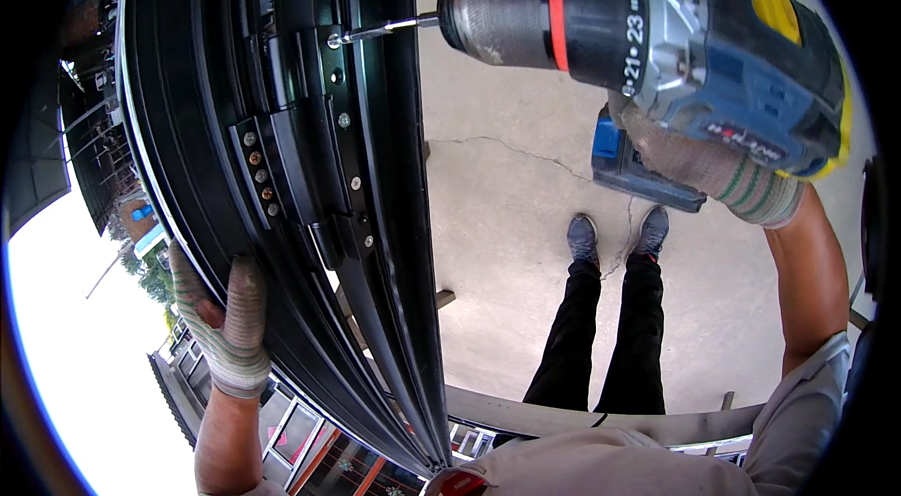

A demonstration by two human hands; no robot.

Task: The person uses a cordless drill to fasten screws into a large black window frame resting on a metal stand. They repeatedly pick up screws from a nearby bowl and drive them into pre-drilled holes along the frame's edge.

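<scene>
A black metal door frame profile [394, 139], long and ridged, runs from top to bottom on the left. Fixed to it is a black hinge [296, 149] with several screws, some silver and some brass-coloured. My right hand [690, 158], in a knitted glove, is closed round the handle of a blue and black cordless drill [732, 55]. The drill's thin bit points left, its tip at the topmost hinge screw [334, 41]. Lower down, my gloved left hand [230, 327] grips the profile's outer left edge, thumb on the face and fingers partly hidden behind it.
Below lies a cracked concrete floor [507, 243], where my feet stand in dark shoes [583, 238]. A pale beam or rail [563, 416] crosses near my waist. Glazed frames [296, 430] stand at the lower left, and cluttered shelving [99, 83] shows at the far left.
</scene>
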